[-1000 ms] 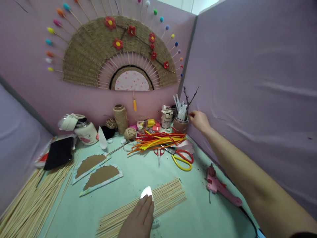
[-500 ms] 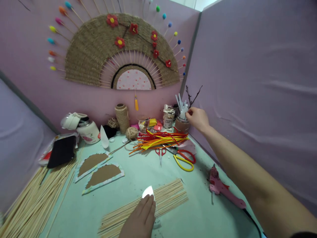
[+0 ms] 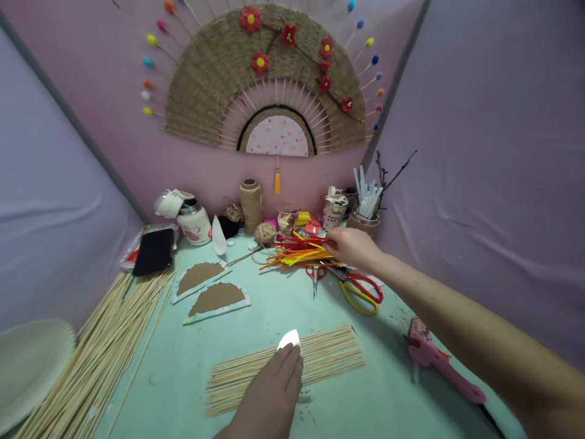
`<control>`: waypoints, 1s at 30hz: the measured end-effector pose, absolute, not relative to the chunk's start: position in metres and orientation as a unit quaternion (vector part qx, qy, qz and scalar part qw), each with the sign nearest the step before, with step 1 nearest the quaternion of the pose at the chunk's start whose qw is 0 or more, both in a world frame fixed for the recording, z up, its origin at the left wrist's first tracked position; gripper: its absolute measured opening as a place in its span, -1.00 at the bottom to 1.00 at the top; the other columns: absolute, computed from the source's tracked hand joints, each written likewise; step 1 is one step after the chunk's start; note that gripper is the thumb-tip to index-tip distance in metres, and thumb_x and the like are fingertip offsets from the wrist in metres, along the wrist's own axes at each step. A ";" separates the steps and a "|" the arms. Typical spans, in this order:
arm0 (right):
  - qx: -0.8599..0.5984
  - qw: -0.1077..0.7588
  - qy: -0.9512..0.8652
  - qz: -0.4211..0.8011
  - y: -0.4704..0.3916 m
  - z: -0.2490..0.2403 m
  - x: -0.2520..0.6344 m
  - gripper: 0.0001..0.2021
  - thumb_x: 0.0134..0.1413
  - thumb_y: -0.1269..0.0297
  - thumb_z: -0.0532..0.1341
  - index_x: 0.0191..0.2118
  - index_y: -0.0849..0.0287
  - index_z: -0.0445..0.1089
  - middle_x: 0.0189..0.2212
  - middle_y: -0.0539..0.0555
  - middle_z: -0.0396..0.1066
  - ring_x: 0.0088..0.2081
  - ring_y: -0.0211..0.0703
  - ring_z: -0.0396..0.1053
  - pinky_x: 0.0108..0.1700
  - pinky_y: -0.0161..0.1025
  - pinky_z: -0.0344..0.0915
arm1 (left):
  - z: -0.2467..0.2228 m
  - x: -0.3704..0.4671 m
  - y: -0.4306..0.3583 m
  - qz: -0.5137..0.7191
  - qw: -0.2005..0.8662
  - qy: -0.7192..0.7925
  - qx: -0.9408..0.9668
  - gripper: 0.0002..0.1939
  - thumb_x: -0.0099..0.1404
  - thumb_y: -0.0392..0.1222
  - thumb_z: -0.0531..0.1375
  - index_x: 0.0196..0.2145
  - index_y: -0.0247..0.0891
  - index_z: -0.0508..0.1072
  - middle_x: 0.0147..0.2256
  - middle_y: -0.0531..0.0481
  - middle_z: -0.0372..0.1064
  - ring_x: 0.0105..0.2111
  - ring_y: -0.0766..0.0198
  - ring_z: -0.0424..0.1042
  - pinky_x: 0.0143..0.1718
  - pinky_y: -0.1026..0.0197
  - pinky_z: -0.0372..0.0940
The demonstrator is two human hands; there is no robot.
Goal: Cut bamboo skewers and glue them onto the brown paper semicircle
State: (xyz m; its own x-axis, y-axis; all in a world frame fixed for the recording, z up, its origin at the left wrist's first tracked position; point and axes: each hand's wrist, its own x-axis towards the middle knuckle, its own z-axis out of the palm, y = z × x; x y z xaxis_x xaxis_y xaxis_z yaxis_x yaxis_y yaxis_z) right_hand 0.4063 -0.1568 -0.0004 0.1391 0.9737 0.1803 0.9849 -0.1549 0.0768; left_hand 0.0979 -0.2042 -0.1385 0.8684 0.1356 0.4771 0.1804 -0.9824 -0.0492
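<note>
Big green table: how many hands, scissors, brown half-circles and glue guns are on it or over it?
Hands: 2 (left hand on the white piece, right hand by the colourful strips)
Scissors: 2 (small red scissors, big red-and-yellow scissors)
Brown half-circles: 2 (back half-circle, front half-circle)
Glue guns: 1 (pink glue gun)
Total: 7
</note>
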 end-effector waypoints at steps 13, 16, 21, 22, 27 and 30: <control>-0.748 0.004 -0.663 -0.033 -0.124 -0.063 0.393 0.21 -0.29 -0.03 0.43 0.38 0.34 -0.23 0.36 0.47 -0.15 0.35 0.38 -0.18 0.26 0.18 -0.10 | -0.136 0.097 -0.209 -0.199 0.060 -0.098 -0.973 -0.59 0.33 -0.34 0.01 0.12 -0.45 0.31 0.10 -0.26 0.37 0.10 0.10 0.37 0.05 0.11 0.38; -0.760 -0.006 -0.650 -0.007 -0.118 -0.069 0.407 0.21 -0.31 -0.15 0.42 0.38 0.29 -0.19 0.27 0.45 0.09 0.28 0.35 0.05 0.23 0.20 -0.01 | -0.136 0.097 -0.209 -0.199 0.067 -0.099 -0.973 -0.60 0.34 -0.35 0.00 0.11 -0.43 0.32 0.09 -0.22 0.39 0.09 0.13 0.38 0.06 0.13 0.37; -0.755 -0.019 -0.655 -0.017 -0.113 -0.071 0.418 -0.35 0.10 0.02 0.28 0.24 0.18 0.16 0.11 0.24 0.31 0.11 0.12 0.30 0.13 0.17 0.20 | -0.138 0.097 -0.208 -0.218 0.054 -0.101 -0.969 -0.61 0.31 -0.34 0.06 0.08 -0.45 0.35 0.08 -0.23 0.40 0.11 0.12 0.36 0.08 0.14 0.35; -0.753 -0.021 -0.657 -0.026 -0.113 -0.072 0.418 -0.49 0.18 0.09 0.23 0.18 0.18 0.23 0.11 0.20 0.31 0.07 0.07 0.33 0.09 0.14 0.26 | -0.138 0.097 -0.208 -0.221 0.054 -0.100 -0.969 -0.61 0.31 -0.34 0.07 0.08 -0.44 0.35 0.08 -0.23 0.40 0.10 0.12 0.36 0.08 0.14 0.36; -0.727 -0.040 -0.683 -0.055 -0.115 -0.072 0.416 -0.67 0.24 0.19 0.20 0.07 0.19 0.33 0.04 0.16 0.36 -0.04 -0.04 0.40 -0.04 0.03 0.39 | -0.135 0.097 -0.208 -0.209 0.063 -0.090 -0.972 -0.60 0.30 -0.37 0.03 0.08 -0.46 0.34 0.08 -0.24 0.40 0.07 0.09 0.40 0.02 0.12 0.41; -0.714 -0.046 -0.695 -0.067 -0.116 -0.066 0.415 -0.68 0.24 0.19 0.19 0.06 0.19 0.33 0.03 0.16 0.36 -0.05 -0.05 0.40 -0.04 0.01 0.39 | -0.134 0.097 -0.207 -0.209 0.050 -0.090 -0.973 -0.59 0.32 -0.38 0.02 0.11 -0.47 0.32 0.09 -0.26 0.38 0.10 0.09 0.38 0.03 0.10 0.40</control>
